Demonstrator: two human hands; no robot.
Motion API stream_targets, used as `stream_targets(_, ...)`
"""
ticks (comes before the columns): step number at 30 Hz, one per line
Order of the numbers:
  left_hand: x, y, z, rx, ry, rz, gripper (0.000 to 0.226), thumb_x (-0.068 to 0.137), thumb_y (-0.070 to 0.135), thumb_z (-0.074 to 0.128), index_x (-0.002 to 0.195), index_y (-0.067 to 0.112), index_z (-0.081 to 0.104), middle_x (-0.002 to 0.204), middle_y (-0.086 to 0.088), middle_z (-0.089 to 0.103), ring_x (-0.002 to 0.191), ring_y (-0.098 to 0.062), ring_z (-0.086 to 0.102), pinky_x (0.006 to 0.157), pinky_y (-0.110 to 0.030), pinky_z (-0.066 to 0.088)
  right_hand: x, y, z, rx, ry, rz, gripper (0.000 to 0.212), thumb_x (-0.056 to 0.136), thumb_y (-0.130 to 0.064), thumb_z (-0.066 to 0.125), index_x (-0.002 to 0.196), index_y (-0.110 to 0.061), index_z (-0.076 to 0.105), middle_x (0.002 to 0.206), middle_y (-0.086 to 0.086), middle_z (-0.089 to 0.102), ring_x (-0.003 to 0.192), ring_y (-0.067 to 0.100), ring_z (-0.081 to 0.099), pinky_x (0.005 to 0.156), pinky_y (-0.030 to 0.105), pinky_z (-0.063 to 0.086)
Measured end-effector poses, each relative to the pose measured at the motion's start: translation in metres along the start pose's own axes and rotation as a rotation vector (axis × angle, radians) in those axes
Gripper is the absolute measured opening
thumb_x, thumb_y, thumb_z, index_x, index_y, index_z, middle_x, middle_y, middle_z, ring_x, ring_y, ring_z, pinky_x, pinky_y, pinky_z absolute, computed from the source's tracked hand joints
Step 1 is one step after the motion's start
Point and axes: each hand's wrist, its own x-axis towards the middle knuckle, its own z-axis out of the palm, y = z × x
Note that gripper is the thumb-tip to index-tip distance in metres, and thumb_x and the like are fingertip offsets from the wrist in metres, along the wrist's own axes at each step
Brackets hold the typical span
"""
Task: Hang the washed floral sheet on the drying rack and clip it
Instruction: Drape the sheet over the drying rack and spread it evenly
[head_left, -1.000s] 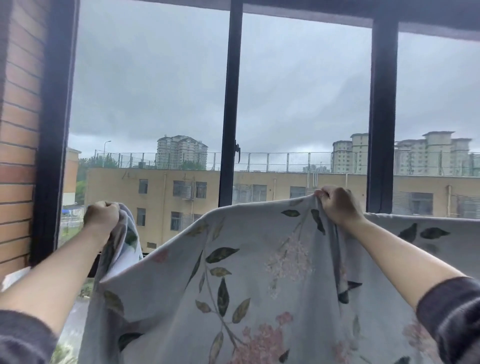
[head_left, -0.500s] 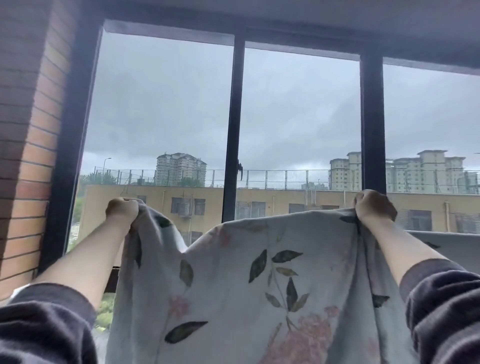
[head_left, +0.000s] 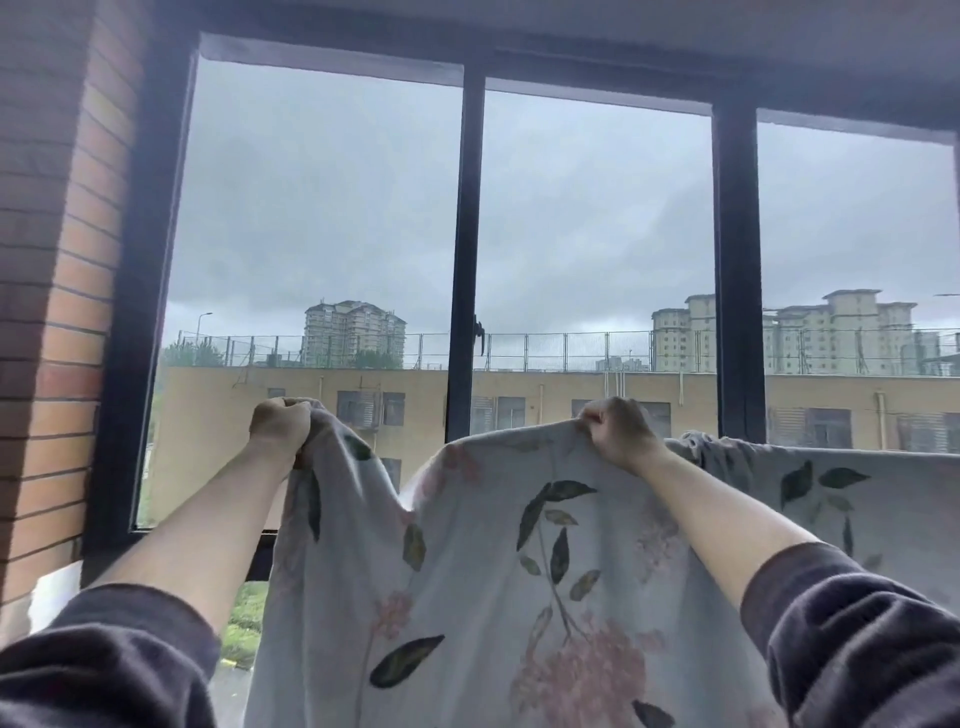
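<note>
The floral sheet (head_left: 498, 571) is pale grey with dark leaves and pink blossoms, and it hangs in front of me across the lower half of the view. My left hand (head_left: 280, 423) is clenched on its upper edge at the left. My right hand (head_left: 621, 431) is clenched on the same edge near the middle. Between the two fists the edge sags in a dip. To the right of my right hand the sheet runs on in a level line, draped over something I cannot see. No drying rack bar and no clips are visible.
A big window with a dark frame (head_left: 465, 249) fills the view ahead, with two upright bars. A brick wall (head_left: 47, 291) stands at the left. Outside are a yellow building and tower blocks under a grey sky.
Both fists have moved toward each other along the sheet's top edge, the left one rightward. The edge between them now sags. The view has tilted up, showing the window's top frame.
</note>
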Motion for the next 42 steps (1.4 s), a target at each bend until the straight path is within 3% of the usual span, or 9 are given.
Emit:
stream_targets(4, 0.009, 0.004, -0.011, -0.079, -0.036, 0.043, 0.020, 0.094, 0.008, 0.046, 0.089, 0.012, 0.065, 0.098, -0.011, 0.062, 0.092, -0.023, 0.055, 0.068, -0.027, 0.044, 0.011, 0.021, -0.036, -0.031, 0.352, 0.294, 0.023, 0.097, -0.018, 0.048, 0.093, -0.009, 0.069, 0.090, 0.013, 0.070, 0.073, 0.023, 0.055, 0.061, 0.024, 0.035)
stream_targets(11, 0.013, -0.046, -0.014, 0.065, 0.002, -0.254, 0.018, 0.078, 0.000, 0.061, 0.093, -0.002, 0.071, 0.099, -0.015, 0.068, 0.078, -0.025, 0.057, 0.064, -0.030, 0.043, 0.002, 0.008, -0.010, -0.021, -0.231, 0.076, 0.025, 0.095, -0.026, 0.053, 0.072, -0.018, 0.059, 0.071, -0.001, 0.058, 0.070, 0.020, 0.055, 0.072, 0.036, 0.046)
stream_targets(18, 0.016, -0.054, -0.029, 0.283, 0.388, -0.227, 0.027, 0.091, 0.005, 0.048, 0.112, -0.005, 0.062, 0.120, -0.031, 0.058, 0.113, -0.043, 0.055, 0.095, -0.044, 0.045, 0.016, -0.030, -0.002, 0.120, -0.029, 0.000, 0.030, 0.098, -0.019, 0.047, 0.069, -0.019, 0.056, 0.070, -0.005, 0.060, 0.060, 0.007, 0.054, 0.057, 0.022, 0.040)
stream_targets(22, 0.024, -0.077, -0.029, 0.449, 0.152, -0.197, 0.026, 0.086, 0.013, 0.057, 0.107, 0.000, 0.066, 0.115, -0.029, 0.061, 0.105, -0.043, 0.059, 0.091, -0.043, 0.049, 0.014, -0.038, 0.020, 0.062, -0.469, -0.142, 0.042, 0.097, -0.043, 0.045, 0.068, -0.013, 0.053, 0.064, -0.001, 0.053, 0.055, 0.015, 0.047, 0.057, 0.029, 0.040)
stream_targets(26, 0.013, -0.081, -0.009, 0.714, -0.044, -0.304, 0.074, 0.069, 0.039, 0.075, 0.127, 0.003, 0.045, 0.126, -0.021, 0.052, 0.112, -0.038, 0.052, 0.095, -0.047, 0.045, 0.008, -0.030, 0.038, 0.085, -0.225, -0.144, 0.041, 0.096, -0.044, 0.046, 0.059, -0.027, 0.053, 0.058, -0.012, 0.053, 0.058, 0.013, 0.051, 0.061, 0.034, 0.045)
stream_targets(28, -0.002, -0.070, 0.017, 0.769, -0.061, -0.148, 0.060, 0.085, 0.034, 0.058, 0.133, 0.006, 0.035, 0.133, -0.018, 0.044, 0.119, -0.035, 0.044, 0.098, -0.048, 0.037, 0.008, -0.032, 0.042, 0.076, -0.180, -0.167, 0.043, 0.096, -0.044, 0.045, 0.062, -0.020, 0.055, 0.056, -0.010, 0.052, 0.056, 0.013, 0.051, 0.061, 0.036, 0.046)
stream_targets(33, -0.080, -0.010, 0.115, 0.486, -0.386, 0.568, 0.026, 0.098, 0.028, 0.036, 0.107, 0.015, 0.056, 0.108, -0.003, 0.061, 0.089, -0.017, 0.054, 0.077, -0.030, 0.040, -0.004, -0.045, 0.049, -0.102, -0.042, -0.277, 0.046, 0.100, -0.041, 0.033, 0.058, -0.026, 0.040, 0.057, -0.009, 0.049, 0.052, 0.009, 0.046, 0.061, 0.029, 0.031)
stream_targets(36, -0.107, 0.001, 0.157, 0.707, -0.209, 0.806, 0.033, 0.097, 0.029, 0.031, 0.087, 0.016, 0.060, 0.084, -0.002, 0.066, 0.069, -0.018, 0.055, 0.066, -0.028, 0.034, -0.003, -0.024, 0.040, -0.134, 0.029, -0.198, 0.052, 0.101, -0.043, 0.026, 0.060, -0.022, 0.049, 0.059, -0.001, 0.053, 0.056, 0.018, 0.051, 0.063, 0.029, 0.033)
stream_targets(42, -0.099, -0.018, 0.173, 0.709, 0.078, 0.874, 0.040, 0.091, 0.028, 0.039, 0.059, 0.016, 0.059, 0.051, -0.001, 0.056, 0.044, -0.016, 0.039, 0.051, -0.025, 0.037, -0.012, 0.097, -0.007, -0.425, 0.121, -0.014, 0.055, 0.100, -0.043, 0.022, 0.070, -0.016, 0.060, 0.080, 0.015, 0.069, 0.077, 0.031, 0.065, 0.070, 0.035, 0.046)
